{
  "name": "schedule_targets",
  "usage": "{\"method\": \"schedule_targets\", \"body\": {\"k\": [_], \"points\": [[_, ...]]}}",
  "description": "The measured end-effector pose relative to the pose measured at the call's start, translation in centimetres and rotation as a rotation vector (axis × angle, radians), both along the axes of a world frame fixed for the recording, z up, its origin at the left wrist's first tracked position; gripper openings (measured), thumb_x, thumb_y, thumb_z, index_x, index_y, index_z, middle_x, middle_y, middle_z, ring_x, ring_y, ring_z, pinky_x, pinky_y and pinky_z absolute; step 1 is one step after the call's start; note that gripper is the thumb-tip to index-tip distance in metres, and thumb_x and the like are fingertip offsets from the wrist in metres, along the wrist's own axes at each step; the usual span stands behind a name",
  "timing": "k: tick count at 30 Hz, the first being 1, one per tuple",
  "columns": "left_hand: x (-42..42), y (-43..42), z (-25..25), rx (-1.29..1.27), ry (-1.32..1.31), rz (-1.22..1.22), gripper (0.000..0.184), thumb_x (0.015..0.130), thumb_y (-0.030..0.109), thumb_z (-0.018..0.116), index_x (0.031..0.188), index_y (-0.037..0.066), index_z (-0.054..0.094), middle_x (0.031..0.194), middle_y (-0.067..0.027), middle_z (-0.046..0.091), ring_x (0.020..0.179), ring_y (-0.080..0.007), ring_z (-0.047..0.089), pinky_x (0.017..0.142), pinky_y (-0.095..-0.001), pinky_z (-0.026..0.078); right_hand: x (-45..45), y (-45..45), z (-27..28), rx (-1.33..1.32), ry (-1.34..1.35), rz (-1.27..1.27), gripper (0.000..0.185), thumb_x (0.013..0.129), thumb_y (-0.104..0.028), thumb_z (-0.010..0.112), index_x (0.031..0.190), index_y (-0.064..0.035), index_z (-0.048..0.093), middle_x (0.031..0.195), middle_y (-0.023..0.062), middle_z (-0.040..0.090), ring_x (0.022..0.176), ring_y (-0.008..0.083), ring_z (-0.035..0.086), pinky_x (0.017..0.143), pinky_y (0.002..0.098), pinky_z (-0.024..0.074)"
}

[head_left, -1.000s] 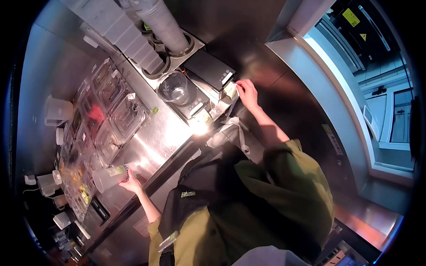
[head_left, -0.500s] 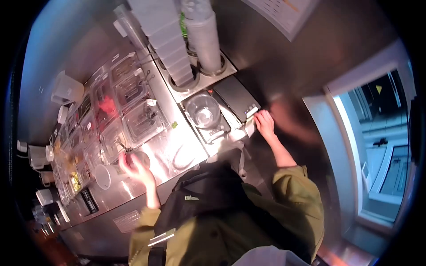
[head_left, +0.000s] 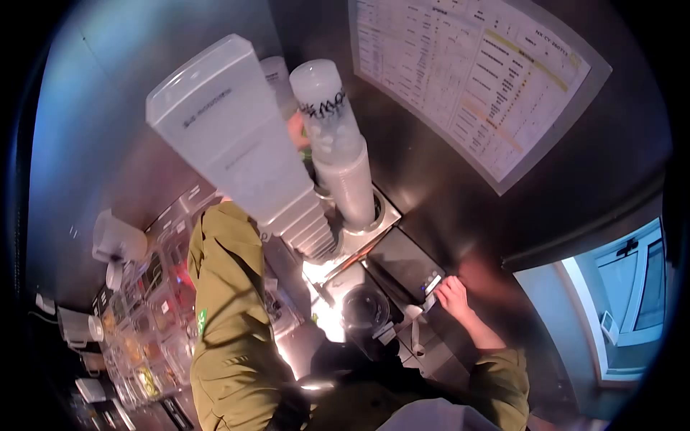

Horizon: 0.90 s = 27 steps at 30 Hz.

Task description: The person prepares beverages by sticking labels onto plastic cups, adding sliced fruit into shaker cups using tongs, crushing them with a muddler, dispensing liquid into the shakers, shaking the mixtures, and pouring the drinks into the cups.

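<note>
The tall stack of translucent white plastic cups stood in a round metal-rimmed hole, the left hand just beside it, mostly hidden behind the nested pale rectangular plastic containers, so its grip could not be told. Below the stack, the right hand, fingers bent close together, was at the edge of the flat black rectangular device, any hold unclear. A printed white paper sheet hung above right of the stack.

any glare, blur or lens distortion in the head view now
In the head view, glare washes out the counter beside the round container; fisheye distortion there bends edges and leaves black corners; most small print on the wall chart is unreadably soft in that view; the right hand shows fairly clearly there
</note>
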<state>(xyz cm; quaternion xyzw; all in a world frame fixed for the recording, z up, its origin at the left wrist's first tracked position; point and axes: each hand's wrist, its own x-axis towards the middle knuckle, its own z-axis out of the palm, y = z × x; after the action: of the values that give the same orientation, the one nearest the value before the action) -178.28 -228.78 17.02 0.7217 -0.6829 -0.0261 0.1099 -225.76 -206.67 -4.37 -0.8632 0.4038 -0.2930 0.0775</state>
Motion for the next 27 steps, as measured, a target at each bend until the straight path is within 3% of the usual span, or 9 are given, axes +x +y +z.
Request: {"method": "schedule_targets", "body": {"k": [7,13,15,16,18,19,21,24,27], "points": [[-0.5,-2.3,2.1,-0.085,0.016,-0.1,0.047,0.076,0.018,0.065,0.118,0.005,0.05,0.098,-0.0118,0.062,0.092,-0.0227,0.059,0.081,-0.0329,0.047,0.3,1.1,2.9,0.156,-0.027,-0.019,0.011,0.07,-0.007,0.064,0.074,-0.0038,0.055,0.083,0.0096,0.054,0.077,0.0269,0.053,0.064,0.0351,0.0448],[2.9,-2.4,12.6,-0.498,0.368,-0.294,0.053,0.074,0.023,0.067,0.122,0.01,0.05,0.096,-0.0136,0.063,0.088,-0.0239,0.061,0.076,-0.0341,0.049,2.0,2.9,9.1,0.291,-0.381,-0.144,0.008,0.073,0.002,0.061,0.073,-0.0019,0.053,0.079,0.0104,0.061,0.075,0.0221,0.058,0.069,0.0305,0.046],[5.7,1.7,16.9,-0.519,0.656,-0.243,0.053,0.074,0.026,0.068,0.119,0.004,0.052,0.101,-0.0119,0.063,0.09,-0.0201,0.06,0.075,-0.0316,0.048,1.7,3.0,11.9,0.165,-0.467,-0.23,0.007,0.075,0.004,0.058,0.075,-0.0014,0.054,0.079,0.01,0.061,0.073,0.0199,0.059,0.065,0.0299,0.0467],[6.1,5.1,18.7,-0.596,0.512,-0.057,0.052,0.074,0.027,0.068,0.118,0.002,0.053,0.101,-0.0107,0.062,0.09,-0.0186,0.059,0.075,-0.031,0.048,1.7,3.1,13.6,0.139,-0.626,-0.331,0.007,0.077,0.004,0.057,0.079,-0.0017,0.053,0.081,0.0089,0.06,0.074,0.0171,0.058,0.064,0.0282,0.0463],[7.2,12.1,17.9,-0.833,0.595,0.127,0.047,0.078,0.024,0.065,0.116,-0.002,0.055,0.092,-0.0101,0.065,0.087,-0.0145,0.06,0.073,-0.0255,0.046,2.3,2.5,16.6,0.162,-0.983,-0.39,0.011,0.081,0.003,0.056,0.09,-0.002,0.051,0.086,0.0076,0.058,0.076,0.0128,0.057,0.063,0.0249,0.0456],[5.1,16.8,17.4,-0.915,0.799,0.251,0.044,0.078,0.025,0.066,0.111,-0.002,0.057,0.089,-0.0072,0.064,0.08,-0.0116,0.058,0.07,-0.0242,0.045,2.8,2.1,18.1,0.217,-1.179,-0.348,0.015,0.083,0.002,0.055,0.096,-0.002,0.049,0.089,0.0074,0.057,0.076,0.0113,0.056,0.062,0.0233,0.0454],[5.2,22.0,11.6,-1.145,0.94,0.321,0.032,0.079,0.017,0.068,0.103,-0.002,0.059,0.082,-0.0029,0.059,0.076,-0.0101,0.053,0.068,-0.0235,0.044,5.8,2.3,21.8,0.36,-1.205,-0.2,0.023,0.082,-0.001,0.056,0.103,-0.0014,0.047,0.09,0.0068,0.057,0.078,0.0106,0.055,0.065,0.0217,0.0441],[-1.1,29.6,5.4,-1.38,0.974,0.326,0.049,0.077,0.009,0.068,0.117,-0.003,0.042,0.115,-0.0121,0.044,0.104,-0.0197,0.047,0.09,-0.0322,0.042,11.7,4.6,25.3,0.577,-1.247,0.175,0.034,0.078,0.0,0.059,0.11,0.0,0.046,0.094,0.008,0.057,0.087,0.0124,0.055,0.071,0.0219,0.0451],[-8.0,35.0,2.5,-1.446,1.079,0.295,0.056,0.071,0.003,0.068,0.118,0.0,0.038,0.127,-0.0142,0.038,0.114,-0.025,0.043,0.094,-0.0368,0.041,18.1,6.5,29.5,0.752,-1.269,0.497,0.042,0.074,0.006,0.062,0.113,0.0024,0.044,0.1,0.0107,0.052,0.093,0.0147,0.054,0.078,0.0265,0.0471]]}}
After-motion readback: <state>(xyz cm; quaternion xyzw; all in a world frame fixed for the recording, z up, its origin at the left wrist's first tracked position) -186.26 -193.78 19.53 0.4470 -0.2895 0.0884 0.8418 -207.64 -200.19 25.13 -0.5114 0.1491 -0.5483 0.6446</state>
